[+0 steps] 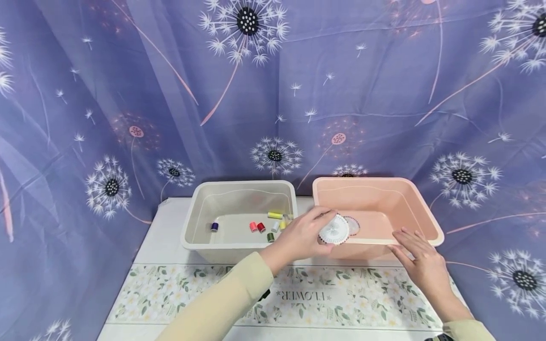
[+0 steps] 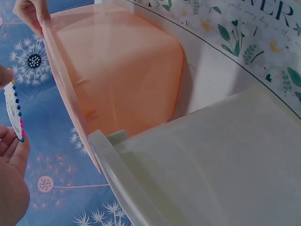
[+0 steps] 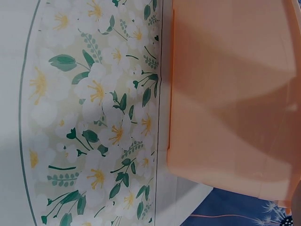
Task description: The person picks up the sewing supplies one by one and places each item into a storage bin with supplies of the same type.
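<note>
My left hand pinches a pin wheel, a white disc ringed with coloured pin heads, above the front rim of the pink basin. In the left wrist view this pin wheel appears edge-on between thumb and fingers. A second pin wheel shows behind it, inside the pink basin and partly covered. My right hand is at the basin's front right rim, fingers over it and thumb on the outer side. The right wrist view shows mostly the basin's outer wall.
To the left stands a grey-white basin with several thread spools, among them a purple spool and a yellow spool. Both basins rest on a floral tablecloth, and a blue dandelion curtain hangs behind.
</note>
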The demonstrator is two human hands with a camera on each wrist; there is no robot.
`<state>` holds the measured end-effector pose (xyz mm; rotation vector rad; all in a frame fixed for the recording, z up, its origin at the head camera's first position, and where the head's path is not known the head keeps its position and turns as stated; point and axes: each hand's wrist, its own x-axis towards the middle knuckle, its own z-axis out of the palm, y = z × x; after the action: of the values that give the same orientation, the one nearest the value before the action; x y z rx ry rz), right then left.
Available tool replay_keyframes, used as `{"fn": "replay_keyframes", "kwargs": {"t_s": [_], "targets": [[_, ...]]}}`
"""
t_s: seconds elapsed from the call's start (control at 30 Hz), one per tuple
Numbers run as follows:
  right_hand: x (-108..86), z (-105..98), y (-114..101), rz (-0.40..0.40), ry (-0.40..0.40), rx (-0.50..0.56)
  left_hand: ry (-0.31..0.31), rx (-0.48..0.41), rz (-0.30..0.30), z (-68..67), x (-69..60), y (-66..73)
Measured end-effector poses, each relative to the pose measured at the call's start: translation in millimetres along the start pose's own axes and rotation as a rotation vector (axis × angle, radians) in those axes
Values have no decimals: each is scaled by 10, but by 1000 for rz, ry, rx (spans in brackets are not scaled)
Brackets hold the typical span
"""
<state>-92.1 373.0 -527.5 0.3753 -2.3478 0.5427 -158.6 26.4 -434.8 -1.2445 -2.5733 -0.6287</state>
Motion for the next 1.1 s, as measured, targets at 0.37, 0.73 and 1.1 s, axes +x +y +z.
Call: {"fn": "replay_keyframes", "kwargs": {"t_s": [0.37, 0.73, 1.1], "targets": [[-15, -15, 12, 0, -1, -9, -13, -52, -1, 64, 220, -34], [-14, 14, 8, -8, 16, -6, -27, -160, -79, 158, 417, -78], [-8, 19, -5, -9, 22, -30, -48, -281, -198, 207, 572, -97]]}}
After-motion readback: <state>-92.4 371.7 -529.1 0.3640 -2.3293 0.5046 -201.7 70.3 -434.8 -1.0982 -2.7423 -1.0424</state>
